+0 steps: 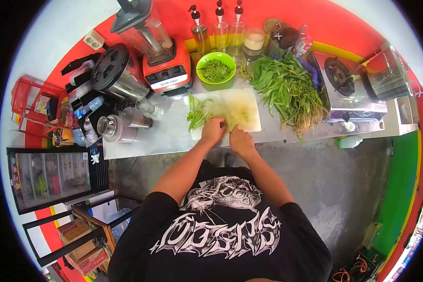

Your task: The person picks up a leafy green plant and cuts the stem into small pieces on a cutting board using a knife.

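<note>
A white cutting board (252,109) lies near the front of the metal counter. My right hand (242,142) is closed around the handle of a knife (226,105), whose pale blade points away from me across the board. Just left of it, my left hand (214,131) is curled with its fingertips close to the blade, pressing on green stems that the hand mostly hides. Leafy greens (197,113) spread over the board's left side, beyond my left hand. Behind the board stands a green bowl (216,86) filled with chopped greens.
A large heap of leafy greens with roots (286,89) lies right of the board, beside a gas stove (352,101). A red blender (166,75) and pump bottles (219,35) stand at the back. Glass jars and a metal shaker (109,128) are at left.
</note>
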A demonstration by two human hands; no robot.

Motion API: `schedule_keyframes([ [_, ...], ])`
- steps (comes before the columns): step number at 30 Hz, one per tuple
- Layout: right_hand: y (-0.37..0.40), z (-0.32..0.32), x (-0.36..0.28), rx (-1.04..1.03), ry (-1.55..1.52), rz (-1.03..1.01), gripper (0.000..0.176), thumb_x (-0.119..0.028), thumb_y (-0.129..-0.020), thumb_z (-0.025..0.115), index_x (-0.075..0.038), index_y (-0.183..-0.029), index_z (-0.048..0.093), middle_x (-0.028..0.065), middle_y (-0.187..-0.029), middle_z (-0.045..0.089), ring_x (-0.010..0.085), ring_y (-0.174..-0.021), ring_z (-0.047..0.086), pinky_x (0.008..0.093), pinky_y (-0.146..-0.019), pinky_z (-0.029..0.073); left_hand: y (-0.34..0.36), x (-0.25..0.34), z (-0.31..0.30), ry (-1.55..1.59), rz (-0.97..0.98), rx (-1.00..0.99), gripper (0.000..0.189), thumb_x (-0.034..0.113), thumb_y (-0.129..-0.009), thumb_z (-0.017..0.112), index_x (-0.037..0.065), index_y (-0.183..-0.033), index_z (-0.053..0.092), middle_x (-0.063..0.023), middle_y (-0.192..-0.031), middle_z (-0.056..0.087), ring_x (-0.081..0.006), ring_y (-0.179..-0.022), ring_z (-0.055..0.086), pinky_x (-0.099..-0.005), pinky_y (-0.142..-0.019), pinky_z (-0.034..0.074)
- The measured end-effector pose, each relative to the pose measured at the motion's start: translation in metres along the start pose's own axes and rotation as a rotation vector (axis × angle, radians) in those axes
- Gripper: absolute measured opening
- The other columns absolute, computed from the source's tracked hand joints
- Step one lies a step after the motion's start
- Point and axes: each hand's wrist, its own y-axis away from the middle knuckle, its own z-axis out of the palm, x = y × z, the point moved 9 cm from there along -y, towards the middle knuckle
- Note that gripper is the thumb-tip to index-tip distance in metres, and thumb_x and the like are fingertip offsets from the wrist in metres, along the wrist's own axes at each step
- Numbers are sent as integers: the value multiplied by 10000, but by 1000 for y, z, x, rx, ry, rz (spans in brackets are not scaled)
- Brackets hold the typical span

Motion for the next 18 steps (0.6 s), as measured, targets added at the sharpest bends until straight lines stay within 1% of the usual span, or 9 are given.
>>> schedule_keyframes([
  [3,-7,-4,4,-1,-12,43,269,-192,-959,519,34,-1103,529,273,-989,707,411,-937,713,497,-832,562,2,5,-4,38,-15,22,119,58,-774,727,2,-879,727,-168,-840,725,-294,-762,710,-385,-723,558],
  [4,-8,-7,1,-15,9,7,252,-151,-937,512,34,-1108,525,274,-999,707,413,-940,713,486,-835,564,1,4,-3,49,-37,-5,119,65,-772,729,5,-875,728,-173,-842,724,-301,-772,711,-387,-727,558],
  [5,-5,-9,0,-17,10,8,252,-151,-937,512,34,-1108,525,274,-999,707,413,-940,713,486,-835,564,2,5,-3,51,-39,-7,119,65,-772,729,5,-875,728,-173,-842,724,-301,-772,711,-387,-727,558],
  [7,-3,-11,-6,-22,53,0,244,-146,-936,506,23,-1111,528,256,-968,718,406,-925,718,478,-826,568,1,3,-4,28,-47,-7,92,94,-774,712,31,-839,726,-161,-823,722,-334,-802,704,-423,-753,554],
  [11,-4,-1,-2,-20,40,15,247,-142,-935,508,20,-1119,525,254,-974,719,396,-942,718,467,-826,568,2,8,-7,12,-37,-11,94,106,-774,712,31,-829,727,-161,-824,724,-332,-792,705,-424,-744,556],
  [13,-9,-4,0,-63,57,30,256,-172,-949,507,15,-1123,513,260,-993,714,387,-959,717,469,-830,566,1,7,-6,32,-29,-5,97,111,-774,708,29,-824,727,-162,-808,721,-337,-770,703,-427,-731,556],
  [14,-9,-4,-1,-31,108,13,255,-185,-953,507,8,-1121,503,251,-977,718,380,-935,724,469,-816,570,0,4,-4,67,-30,-4,101,108,-772,709,29,-832,729,-157,-793,720,-336,-755,702,-427,-723,557],
  [17,-7,-2,-3,-4,99,7,251,-186,-943,517,-1,-1111,502,225,-934,729,375,-887,733,465,-776,579,0,4,-5,32,-39,-23,107,114,-777,711,33,-843,731,-151,-808,724,-323,-767,704,-422,-730,557],
  [18,-7,0,-4,-8,96,6,251,-186,-943,517,-1,-1111,502,225,-934,729,375,-887,733,465,-776,579,1,0,-4,31,-70,-35,112,123,-783,715,40,-854,734,-141,-824,729,-315,-783,705,-418,-739,555],
])
